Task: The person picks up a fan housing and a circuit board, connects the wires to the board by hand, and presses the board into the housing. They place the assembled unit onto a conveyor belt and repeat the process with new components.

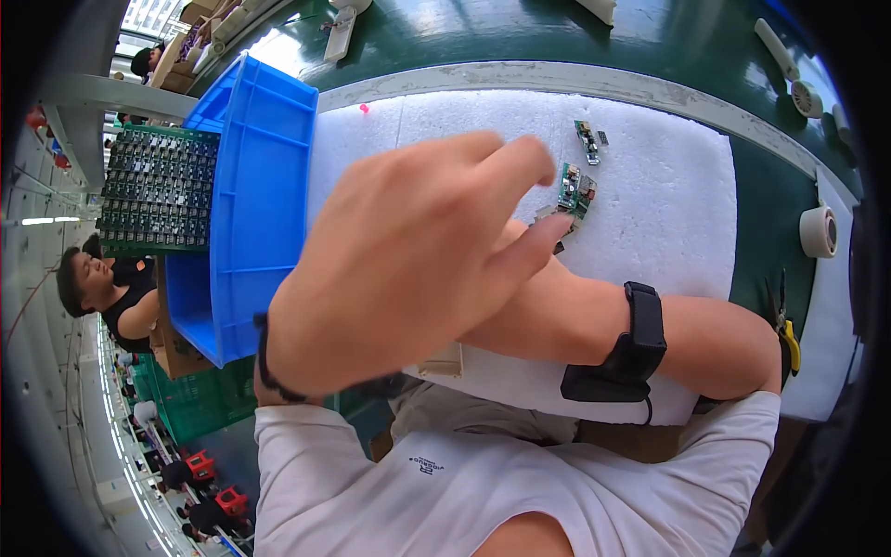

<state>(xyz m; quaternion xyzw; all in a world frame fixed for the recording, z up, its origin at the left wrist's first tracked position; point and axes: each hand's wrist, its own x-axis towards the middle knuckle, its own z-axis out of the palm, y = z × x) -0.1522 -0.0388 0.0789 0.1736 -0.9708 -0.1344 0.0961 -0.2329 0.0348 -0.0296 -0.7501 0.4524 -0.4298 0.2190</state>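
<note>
My left hand (pixel 408 251) hovers large in the foreground over a white foam sheet (pixel 677 204), its thumb and index finger apart. Past those fingertips lie several small green circuit boards (pixel 569 186) with parts on them; the thumb overlaps part of the cluster. Farther out on the foam rests another small board (pixel 587 141) beside a tiny dark piece (pixel 602 138). My right forearm (pixel 566 316), with a black strap (pixel 640 334) round it, crosses to the left beneath my left hand. That hand covers most of my right hand, so its fingers are hidden.
A blue plastic crate (pixel 264 204) stands at the left, next to green circuit panels (pixel 160 190). A cream plastic piece (pixel 444 360) lies near me. Yellow-handled pliers (pixel 789 345) and a white tape roll (pixel 818 232) are at the right. A person (pixel 121 288) is at far left.
</note>
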